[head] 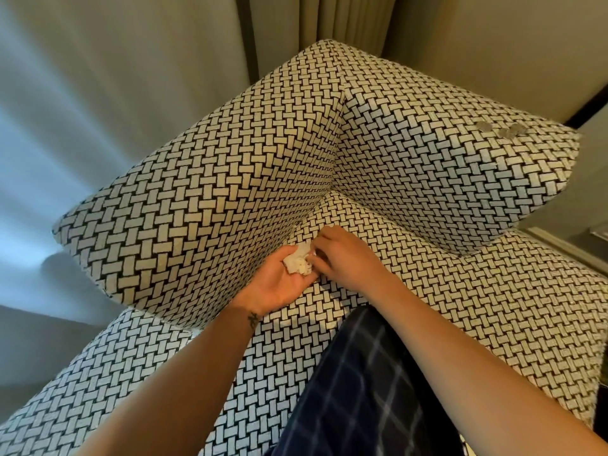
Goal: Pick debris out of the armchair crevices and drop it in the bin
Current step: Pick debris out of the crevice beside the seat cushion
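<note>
The armchair [210, 199] is covered in a black-and-white woven pattern, and its seat, arm and back meet in a corner crevice [324, 199]. My left hand [279, 281] lies palm up by the crevice on the seat, cupping crumpled white paper debris [299, 260]. My right hand [342, 255] is just to the right, its fingertips curled onto the same paper. No bin is in view.
Three coins [500, 129] lie on top of the right armrest. Grey curtains [345, 18] hang behind the chair. My knee in dark checked trousers [358, 390] rests on the seat cushion. A pale wall is at the left.
</note>
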The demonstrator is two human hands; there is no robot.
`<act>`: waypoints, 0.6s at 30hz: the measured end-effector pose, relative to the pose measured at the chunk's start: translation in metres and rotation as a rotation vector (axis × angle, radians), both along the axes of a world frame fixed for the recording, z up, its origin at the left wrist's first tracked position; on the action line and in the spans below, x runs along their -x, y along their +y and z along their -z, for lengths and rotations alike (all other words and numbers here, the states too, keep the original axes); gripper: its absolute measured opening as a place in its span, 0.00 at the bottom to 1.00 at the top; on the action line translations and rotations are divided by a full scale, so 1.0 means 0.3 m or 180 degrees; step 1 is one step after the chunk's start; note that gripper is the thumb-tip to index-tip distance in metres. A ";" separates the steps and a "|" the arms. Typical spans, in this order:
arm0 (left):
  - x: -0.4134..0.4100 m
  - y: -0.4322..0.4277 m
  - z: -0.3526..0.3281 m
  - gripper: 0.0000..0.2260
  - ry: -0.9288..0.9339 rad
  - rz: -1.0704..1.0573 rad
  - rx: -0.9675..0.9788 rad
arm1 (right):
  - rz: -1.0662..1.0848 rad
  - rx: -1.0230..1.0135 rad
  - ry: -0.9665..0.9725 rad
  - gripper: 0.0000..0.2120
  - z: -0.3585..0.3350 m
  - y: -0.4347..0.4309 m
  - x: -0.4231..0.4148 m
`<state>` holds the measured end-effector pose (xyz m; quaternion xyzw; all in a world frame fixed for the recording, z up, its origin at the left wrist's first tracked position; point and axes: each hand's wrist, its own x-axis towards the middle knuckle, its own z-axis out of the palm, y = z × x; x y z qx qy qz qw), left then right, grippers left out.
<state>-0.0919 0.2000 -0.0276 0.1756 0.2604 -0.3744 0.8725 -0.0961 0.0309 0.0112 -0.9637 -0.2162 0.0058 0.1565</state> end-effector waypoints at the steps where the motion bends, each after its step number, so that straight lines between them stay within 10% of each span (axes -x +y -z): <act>1: 0.008 -0.007 -0.015 0.18 -0.0047 0.0003 -0.0016 | 0.0045 -0.0002 -0.0003 0.15 -0.012 -0.005 0.010; 18: 0.115 -0.170 -0.167 0.14 -0.0076 -0.0510 0.0243 | 0.0715 -0.0962 0.0452 0.19 -0.123 -0.095 0.164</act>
